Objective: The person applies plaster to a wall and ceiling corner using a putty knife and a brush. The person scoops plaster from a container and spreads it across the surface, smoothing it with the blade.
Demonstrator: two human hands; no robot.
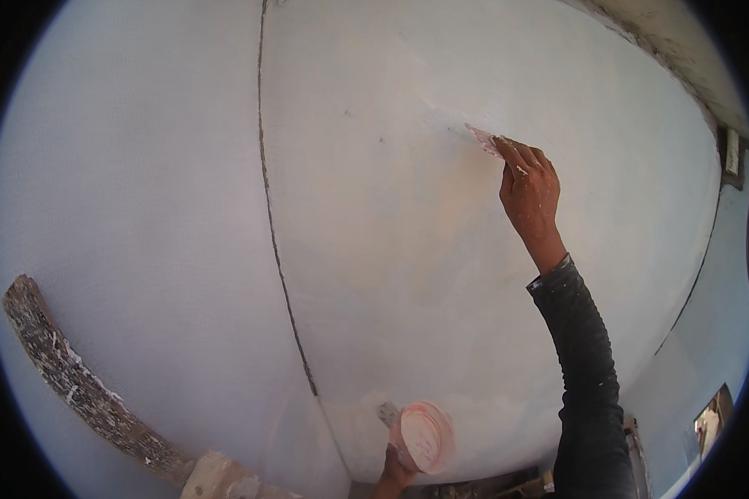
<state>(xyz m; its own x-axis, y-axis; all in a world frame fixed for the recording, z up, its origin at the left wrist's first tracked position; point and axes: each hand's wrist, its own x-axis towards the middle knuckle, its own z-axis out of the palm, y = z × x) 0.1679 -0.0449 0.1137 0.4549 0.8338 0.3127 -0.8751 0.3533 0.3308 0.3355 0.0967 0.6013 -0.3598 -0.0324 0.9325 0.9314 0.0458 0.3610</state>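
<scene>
We recorded: one right hand (531, 190), grip pinching a pink-smeared scraper (483, 142) at the pale wall (374, 249); one left hand (397, 471), grip clasping a tub (448, 435) of pink paste (421, 439).

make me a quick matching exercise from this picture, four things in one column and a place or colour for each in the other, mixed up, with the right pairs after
Things:
1. tub
2. sleeve
3. smeared scraper
4. plank

Places and colours:
a. slanting across the picture's lower left
b. in the raised right hand
c. in the left hand, low in the picture
d. black or nearly so

Right pairs: 1-c, 2-d, 3-b, 4-a
</scene>
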